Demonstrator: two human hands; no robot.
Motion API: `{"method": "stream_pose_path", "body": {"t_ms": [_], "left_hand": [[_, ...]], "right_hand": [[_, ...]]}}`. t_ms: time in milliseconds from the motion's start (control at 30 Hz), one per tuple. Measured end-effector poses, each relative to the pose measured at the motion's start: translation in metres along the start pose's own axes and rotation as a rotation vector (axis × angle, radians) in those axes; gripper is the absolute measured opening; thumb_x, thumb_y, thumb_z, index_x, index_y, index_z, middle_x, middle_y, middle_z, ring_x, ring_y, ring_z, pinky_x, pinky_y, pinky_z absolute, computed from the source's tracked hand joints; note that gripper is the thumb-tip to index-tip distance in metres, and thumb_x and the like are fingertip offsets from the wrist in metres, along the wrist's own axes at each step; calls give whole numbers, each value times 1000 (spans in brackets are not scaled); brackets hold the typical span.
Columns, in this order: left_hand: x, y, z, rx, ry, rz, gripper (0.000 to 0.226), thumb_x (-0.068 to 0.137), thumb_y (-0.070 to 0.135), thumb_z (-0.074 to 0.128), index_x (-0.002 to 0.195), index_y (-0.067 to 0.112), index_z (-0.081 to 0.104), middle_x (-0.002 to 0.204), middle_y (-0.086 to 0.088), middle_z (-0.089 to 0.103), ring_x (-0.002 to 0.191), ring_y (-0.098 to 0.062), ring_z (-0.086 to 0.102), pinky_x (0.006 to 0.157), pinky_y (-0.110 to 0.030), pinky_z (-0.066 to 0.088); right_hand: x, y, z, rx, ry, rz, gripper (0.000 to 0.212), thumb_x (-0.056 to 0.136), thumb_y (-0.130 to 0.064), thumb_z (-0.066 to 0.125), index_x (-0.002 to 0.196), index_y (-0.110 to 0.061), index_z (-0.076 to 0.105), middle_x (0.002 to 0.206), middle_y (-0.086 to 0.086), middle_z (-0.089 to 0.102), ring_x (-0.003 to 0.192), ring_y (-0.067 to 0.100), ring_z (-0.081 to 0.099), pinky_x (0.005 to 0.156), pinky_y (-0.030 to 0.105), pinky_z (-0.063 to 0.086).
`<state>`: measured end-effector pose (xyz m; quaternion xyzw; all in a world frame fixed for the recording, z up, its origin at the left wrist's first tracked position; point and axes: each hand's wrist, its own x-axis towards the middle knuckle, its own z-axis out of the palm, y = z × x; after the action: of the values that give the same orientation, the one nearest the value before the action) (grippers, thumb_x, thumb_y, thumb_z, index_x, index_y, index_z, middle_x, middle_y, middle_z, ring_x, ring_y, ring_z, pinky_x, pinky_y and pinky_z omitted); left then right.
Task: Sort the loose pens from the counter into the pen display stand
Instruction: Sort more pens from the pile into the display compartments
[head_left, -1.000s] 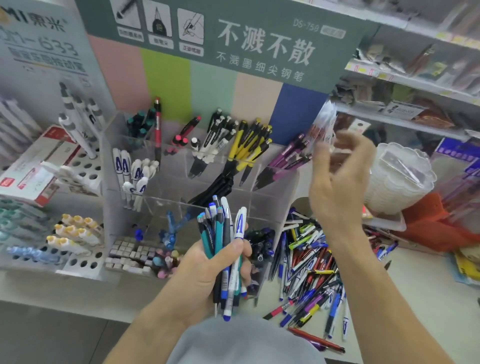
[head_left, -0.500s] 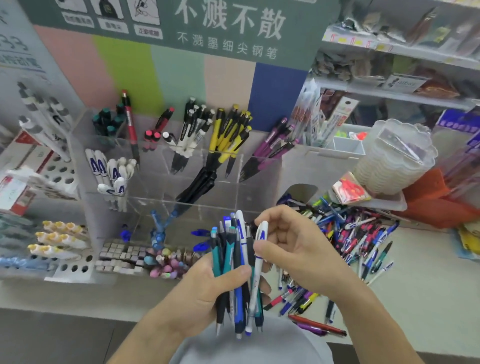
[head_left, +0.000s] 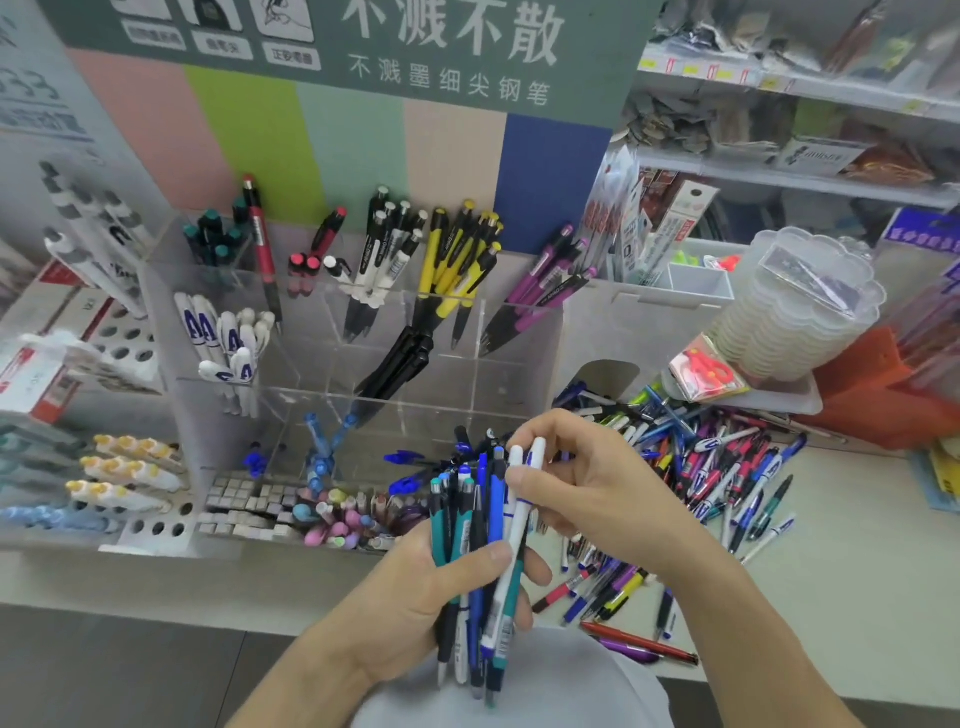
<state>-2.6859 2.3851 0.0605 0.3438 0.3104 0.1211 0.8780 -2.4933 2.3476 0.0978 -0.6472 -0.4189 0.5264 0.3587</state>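
The left hand (head_left: 415, 597) grips a bundle of pens (head_left: 475, 561) upright in front of the body, thumb laid across the barrels and fingers curled round behind; the bundle mixes teal, blue, black and white barrels, their clicker ends fanned upward. The right hand (head_left: 597, 488) is just beside it, thumb and fingers pinching the upper end of a white pen with blue print (head_left: 514, 525) that stands at the right edge of the bundle, its lower part against the left hand's fingers; whether that pen rests in the left grip as well cannot be told. The two hands are close together, almost touching at the pens. Behind them stands the clear acrylic pen display stand (head_left: 519, 332), stepped into compartments: teal-capped pens (head_left: 215, 236) at the back left, a tall red pen (head_left: 260, 234), black-and-white pens (head_left: 387, 249), yellow-and-black pens (head_left: 457, 260) and purple pens (head_left: 545, 275) along the back row, white pens with blue lettering (head_left: 228, 338) on the left of the middle row, black pens (head_left: 400, 358) leaning in the centre, and a few blue ones (head_left: 324, 441) in the front row. To the right, on the pale counter (head_left: 857, 597), lies a loose heap of pens (head_left: 701, 467) in many colours, spreading from behind the right hand toward the counter's near edge, where a red pen (head_left: 639, 642) and a purple one (head_left: 628, 650) lie side by side.
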Motion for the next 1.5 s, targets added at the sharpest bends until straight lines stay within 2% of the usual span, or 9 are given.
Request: {"method": "stream_pose_path", "body": {"t_ms": [267, 467, 600, 800, 967, 1067, 1200, 1333, 1500], "left_hand": [[-2, -2, -4, 7, -34, -44, 48, 85, 13, 68, 125, -9, 53, 98, -24, 66, 74, -37, 66, 68, -43, 57], [-2, -7, -11, -16, -24, -19, 55, 78, 13, 76, 127, -1, 56, 93, -20, 65, 64, -31, 62, 60, -34, 53], [-3, -8, -11, -23, -75, 1, 42, 77, 5, 75, 116, -1, 60, 92, -21, 65, 63, -28, 61, 58, -34, 53], [2, -12, -8, -197, 81, 19, 28, 69, -9, 65, 96, -6, 62, 82, -20, 58, 67, -31, 61, 71, -47, 56], [6, -17, -13, -236, 203, 96, 76, 47, 17, 97, 108, -9, 60, 74, -14, 58, 66, -24, 59, 65, -36, 56], [6, -16, -9, -296, 329, 168, 70, 44, 29, 102, 99, -2, 71, 71, -15, 62, 58, -22, 59, 57, -33, 56], [7, -10, -3, -243, 474, 249, 29, 70, 12, 73, 94, -1, 65, 73, -16, 59, 46, -18, 52, 48, -31, 52], [3, -8, -8, -102, 470, 234, 13, 71, 10, 79, 83, 10, 74, 70, -18, 59, 47, -22, 50, 48, -31, 51], [1, -13, -3, 43, 387, 177, 32, 70, 23, 82, 91, 3, 69, 67, -16, 59, 54, -23, 51, 51, -32, 48]], "right_hand": [[-4, 2, -22, 137, -4, -30, 15, 94, -11, 70, 105, -6, 61, 90, 15, 70, 67, 30, 65, 63, 38, 57], [-8, -2, -34, 169, 58, -138, 18, 90, -6, 67, 107, -5, 61, 80, 10, 66, 59, 25, 61, 57, 31, 53], [-7, -4, -41, 149, 226, -193, 26, 100, 8, 48, 102, -8, 68, 64, -6, 53, 53, 12, 43, 50, 18, 41], [-14, -5, -48, 36, 169, -235, 16, 92, -19, 60, 98, -6, 66, 77, 2, 68, 63, 20, 61, 63, 23, 54], [-22, 6, -28, 78, 190, -163, 18, 84, -18, 68, 96, -5, 66, 90, 9, 74, 76, 25, 73, 70, 31, 62], [-28, 15, -16, -32, 184, -99, 12, 88, -18, 72, 94, -10, 66, 87, 8, 75, 74, 27, 73, 69, 47, 62], [-34, 24, 4, -110, 106, -3, 12, 95, -15, 69, 94, -10, 58, 74, 7, 74, 57, 25, 68, 58, 41, 59], [-35, 22, 8, -127, -102, 102, 10, 99, -22, 64, 102, -20, 54, 87, 3, 74, 63, 31, 71, 57, 40, 54], [-33, 14, 21, -376, -345, 26, 14, 107, -39, 45, 98, -39, 56, 77, -9, 65, 55, 5, 51, 57, 23, 43]]}}
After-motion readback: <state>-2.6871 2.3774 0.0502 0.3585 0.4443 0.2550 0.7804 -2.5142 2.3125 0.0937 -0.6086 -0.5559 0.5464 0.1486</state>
